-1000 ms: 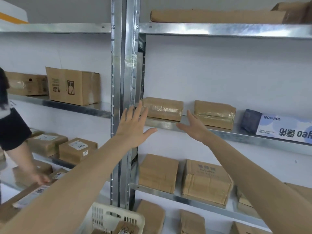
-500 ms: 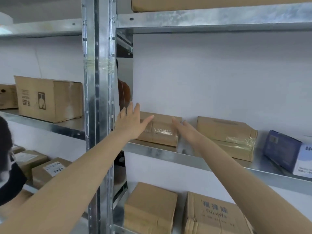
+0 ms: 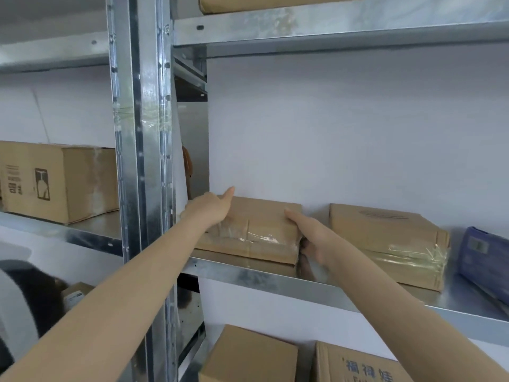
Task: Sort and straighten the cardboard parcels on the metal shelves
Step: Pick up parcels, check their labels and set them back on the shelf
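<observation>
Just right of the steel upright (image 3: 146,161), the left hand (image 3: 212,208) is holding the near end of the taped parcel (image 3: 261,230), which is lying on the shelf (image 3: 248,274). The right hand (image 3: 311,238) is gripping the far end, fingers underneath.

Bright, even, diffuse light; soft shadow under top shelf (image 3: 330,31). Glare on parcel tape (image 3: 257,238) and steel upright (image 3: 146,150). Mild softness overall; wide-angle bending at edges.
</observation>
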The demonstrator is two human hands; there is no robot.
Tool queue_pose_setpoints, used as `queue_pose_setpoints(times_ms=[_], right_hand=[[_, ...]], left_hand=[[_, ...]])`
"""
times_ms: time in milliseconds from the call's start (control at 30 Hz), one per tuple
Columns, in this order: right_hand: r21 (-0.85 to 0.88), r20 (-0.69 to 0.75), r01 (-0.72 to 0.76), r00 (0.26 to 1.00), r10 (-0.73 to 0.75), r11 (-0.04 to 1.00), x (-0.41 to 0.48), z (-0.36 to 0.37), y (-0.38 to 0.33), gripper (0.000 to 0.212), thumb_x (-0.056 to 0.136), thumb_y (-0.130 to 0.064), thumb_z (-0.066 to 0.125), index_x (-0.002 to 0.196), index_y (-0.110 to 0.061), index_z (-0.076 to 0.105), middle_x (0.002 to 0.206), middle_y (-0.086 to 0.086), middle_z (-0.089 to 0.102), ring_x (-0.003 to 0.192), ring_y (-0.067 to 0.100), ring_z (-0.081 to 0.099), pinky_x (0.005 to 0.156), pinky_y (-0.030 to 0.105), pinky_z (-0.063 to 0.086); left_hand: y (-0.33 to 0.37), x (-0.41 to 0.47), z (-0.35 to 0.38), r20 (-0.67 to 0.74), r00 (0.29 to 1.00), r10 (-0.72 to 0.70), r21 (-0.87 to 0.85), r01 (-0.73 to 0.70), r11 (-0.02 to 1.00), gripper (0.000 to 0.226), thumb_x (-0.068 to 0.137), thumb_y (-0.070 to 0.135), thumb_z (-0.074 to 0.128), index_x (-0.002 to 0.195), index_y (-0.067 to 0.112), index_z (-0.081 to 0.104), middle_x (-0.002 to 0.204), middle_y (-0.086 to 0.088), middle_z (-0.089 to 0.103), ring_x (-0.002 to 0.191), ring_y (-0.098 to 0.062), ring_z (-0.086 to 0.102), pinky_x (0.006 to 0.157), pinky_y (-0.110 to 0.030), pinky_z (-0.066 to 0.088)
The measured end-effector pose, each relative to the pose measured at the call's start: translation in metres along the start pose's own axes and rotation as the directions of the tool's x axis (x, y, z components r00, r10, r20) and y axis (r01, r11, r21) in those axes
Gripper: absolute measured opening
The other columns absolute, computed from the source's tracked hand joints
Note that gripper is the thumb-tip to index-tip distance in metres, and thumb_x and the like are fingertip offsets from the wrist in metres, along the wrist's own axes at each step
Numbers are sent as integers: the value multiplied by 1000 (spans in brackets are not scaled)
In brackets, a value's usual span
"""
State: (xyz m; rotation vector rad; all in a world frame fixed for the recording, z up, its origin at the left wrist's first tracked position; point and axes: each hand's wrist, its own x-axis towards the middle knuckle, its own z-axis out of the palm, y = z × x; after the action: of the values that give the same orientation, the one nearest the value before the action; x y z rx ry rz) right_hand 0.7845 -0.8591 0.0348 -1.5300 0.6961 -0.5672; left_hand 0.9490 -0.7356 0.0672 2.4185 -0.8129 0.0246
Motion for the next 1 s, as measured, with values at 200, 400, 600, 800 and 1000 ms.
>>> queue_pose_setpoints(times_ms=[200,400,600,800,1000], right_hand=[[3,-7,236,972,-236,972,-36,-2,-25,32,95,-29,59,122,-31,42,108,-9,64,81,5,60,63,20,52],[28,-122,442,892,-435,897,-66,-17,-56,97,69,-34,81,147,-35,22,134,2,52,111,19,61,90,31,55],[-436,-228,653,586,-778,619,-89,-18,-54,106,62,-36,75,151,-31,17,134,-2,30,121,19,41,105,39,40],[-836,38,539,252,-967,108,-105,-5,-45,113,66,-40,70,154,-9,7,145,12,30,123,26,34,99,35,29],[-796,118,604,119,-986,-22,-108,-5,-28,109,70,-33,72,152,-7,6,143,7,28,130,25,32,104,43,35]], left_hand=[[12,-12,-18,-90,995,-43,-221,22,975,86,92,68,17,150,5,20,154,-21,19,136,-40,30,109,-46,31],[24,-25,-33,-84,996,11,-571,-57,819,82,93,65,27,148,5,28,153,-13,30,135,-32,37,110,-40,31],[37,-54,-36,90,995,51,-713,28,701,84,87,73,27,150,17,24,154,-5,30,136,-29,36,111,-48,29],[40,-80,-51,382,906,184,-885,301,357,109,66,89,41,148,18,26,141,-17,43,111,-40,59,96,-63,43],[33,-97,-46,444,769,460,-896,370,245,119,55,96,33,152,32,6,154,-22,23,128,-55,39,104,-70,25]])
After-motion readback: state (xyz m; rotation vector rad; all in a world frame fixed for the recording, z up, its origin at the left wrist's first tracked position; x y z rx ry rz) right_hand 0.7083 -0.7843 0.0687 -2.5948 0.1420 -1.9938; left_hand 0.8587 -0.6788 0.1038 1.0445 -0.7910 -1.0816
